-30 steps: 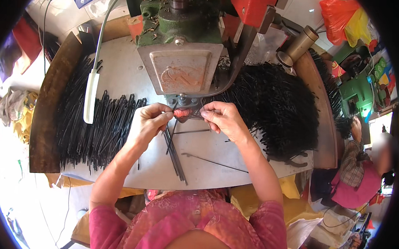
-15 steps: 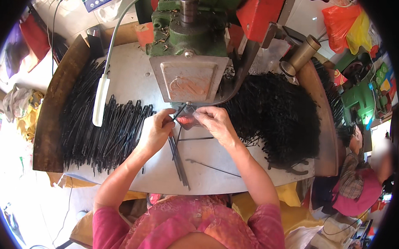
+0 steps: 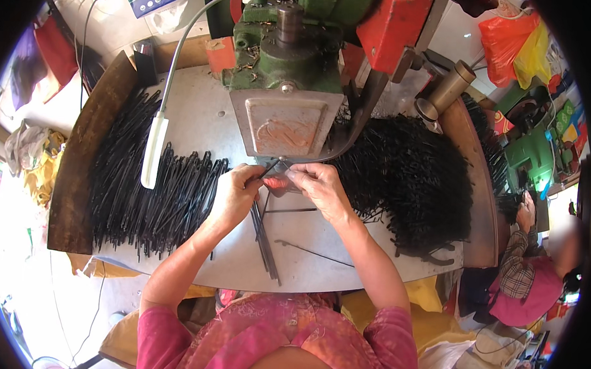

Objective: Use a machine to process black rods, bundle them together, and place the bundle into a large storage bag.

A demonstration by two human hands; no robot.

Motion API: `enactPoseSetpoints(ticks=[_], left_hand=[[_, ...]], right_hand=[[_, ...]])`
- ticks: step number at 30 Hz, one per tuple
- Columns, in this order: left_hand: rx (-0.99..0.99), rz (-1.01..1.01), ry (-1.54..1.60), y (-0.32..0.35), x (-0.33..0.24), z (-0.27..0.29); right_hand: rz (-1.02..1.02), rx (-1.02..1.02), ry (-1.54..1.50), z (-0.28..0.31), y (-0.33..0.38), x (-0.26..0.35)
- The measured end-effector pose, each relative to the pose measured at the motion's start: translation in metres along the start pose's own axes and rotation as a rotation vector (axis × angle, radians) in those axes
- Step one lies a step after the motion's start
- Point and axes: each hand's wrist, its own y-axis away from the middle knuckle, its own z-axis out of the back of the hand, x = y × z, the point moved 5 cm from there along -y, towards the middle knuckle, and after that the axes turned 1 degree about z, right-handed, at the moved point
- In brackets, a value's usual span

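Observation:
Under the head of a green press [image 3: 286,119], both of my hands work close together. My left hand [image 3: 237,189] is closed in a pinch on a thin black rod [image 3: 270,168], which slants up toward the press. Just right of it, my right hand [image 3: 323,189] pinches at the same spot; what its fingertips hold is too small to make out. A red-orange part [image 3: 275,182] shows between the hands, below the press head. Several loose black rods [image 3: 265,245] lie on the metal tabletop [image 3: 240,270] below my left hand.
Left lies a wide row of black rods [image 3: 158,206]; right, a dense heap of black rods [image 3: 426,182]. A curved wooden rim [image 3: 74,177] borders the table. A white lamp [image 3: 155,152] hangs left of the press. Another person [image 3: 523,277] sits by a green machine at far right.
The whole view has shifted slightly, so the press appears a little farther right and lower. My hands stay pinched under the press, with the black rod still in the left.

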Motion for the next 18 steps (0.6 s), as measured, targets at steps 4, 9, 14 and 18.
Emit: enactPoseSetpoints(ticks=[4, 9, 14, 18], left_hand=[[0.000, -0.017, -0.029, -0.0005, -0.0026, 0.0001], [0.024, -0.023, -0.034, -0.0011, -0.0057, 0.0017], [0.001, -0.056, -0.080, -0.0014, -0.0040, 0.0019], [-0.015, -0.164, -0.188, -0.0015, -0.0034, 0.0008]], right_hand=[[-0.025, -0.004, 0.002, -0.0004, -0.0015, -0.0027], [-0.050, -0.021, 0.000, 0.0000, 0.0006, -0.0027], [-0.080, -0.044, -0.005, -0.0024, 0.0012, -0.0020], [-0.099, -0.062, -0.008, -0.0019, 0.0028, -0.0018]])
